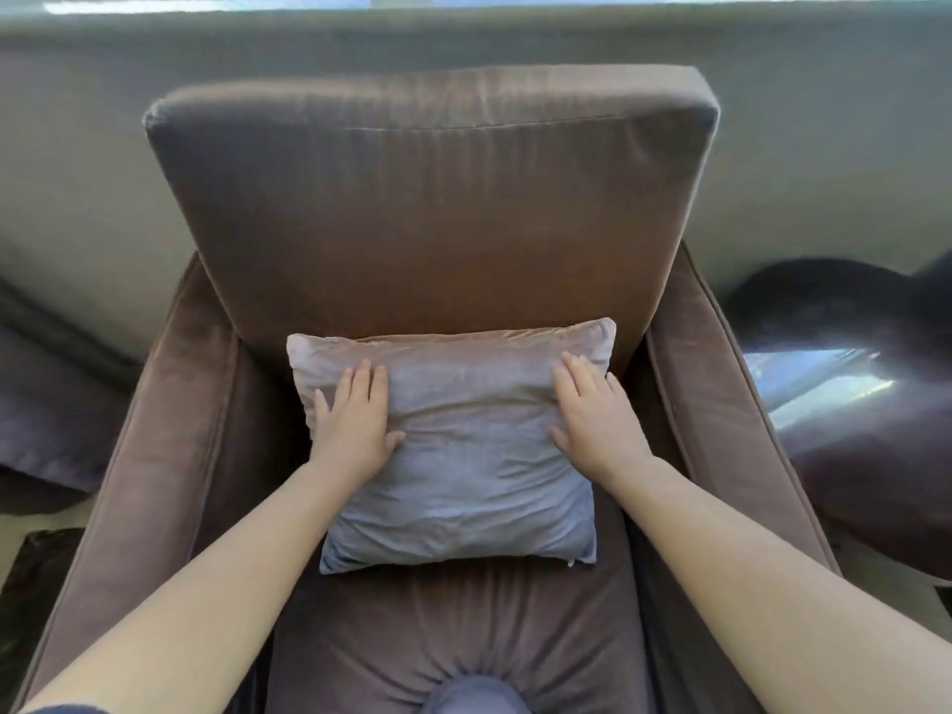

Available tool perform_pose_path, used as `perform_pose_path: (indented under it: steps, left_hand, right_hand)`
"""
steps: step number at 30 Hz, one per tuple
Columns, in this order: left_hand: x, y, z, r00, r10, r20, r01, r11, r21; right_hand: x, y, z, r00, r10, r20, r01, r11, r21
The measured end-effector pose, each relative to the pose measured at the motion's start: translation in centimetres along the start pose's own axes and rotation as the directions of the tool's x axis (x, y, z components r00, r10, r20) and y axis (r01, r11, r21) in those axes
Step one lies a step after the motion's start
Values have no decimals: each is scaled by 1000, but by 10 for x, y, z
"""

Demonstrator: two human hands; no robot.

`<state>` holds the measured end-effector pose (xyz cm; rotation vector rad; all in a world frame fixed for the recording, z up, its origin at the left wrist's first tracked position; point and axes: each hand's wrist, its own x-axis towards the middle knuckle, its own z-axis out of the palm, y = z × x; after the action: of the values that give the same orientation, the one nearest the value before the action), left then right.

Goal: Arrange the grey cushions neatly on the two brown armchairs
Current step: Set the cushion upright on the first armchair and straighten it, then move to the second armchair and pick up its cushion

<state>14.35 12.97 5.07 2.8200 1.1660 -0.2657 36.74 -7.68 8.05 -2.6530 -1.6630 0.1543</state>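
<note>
A grey square cushion (pixel 463 456) leans on the seat against the backrest of a brown armchair (pixel 427 213), roughly centred between the armrests. My left hand (pixel 355 425) lies flat on the cushion's left side, fingers together and pointing up. My right hand (pixel 592 414) lies flat on its right side near the edge. Neither hand grips the fabric; both press on its face. The second armchair is only partly in view at the left edge (pixel 46 404).
A dark glossy round table (pixel 850 383) stands close to the right armrest. A grey wall or curtain (pixel 77 172) runs behind the chair. My knee (pixel 469 698) touches the seat's front edge. Dark floor patch (pixel 36 584) at lower left.
</note>
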Motion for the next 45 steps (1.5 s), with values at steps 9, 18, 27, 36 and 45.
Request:
perform_pose_path:
  steps: [9,18,27,36,45]
  left_hand:
    - [-154,24,-76,996,85,18,-82,988,-134]
    - [-314,30,-178,994,4,109,24,965,-260]
    - [-398,19,-245,988,55,144,-12,957,-289]
    - [-403,92,-297,963,256,83,-242,960,-141]
    - [-439,332,-301,855,516,59,-510,855,-93]
  right_hand:
    - [-152,-59,-74,999,23,-23,-16,969,246]
    - [-249,-120,-183,988,36,149,-70,971,229]
    - [-306,-162,-256,944,86,318,-169,956,242]
    - [-391,-117,-289,946,259,194,-308,904,298]
    - [-572,55,-289,818,544,184,-571,737,361]
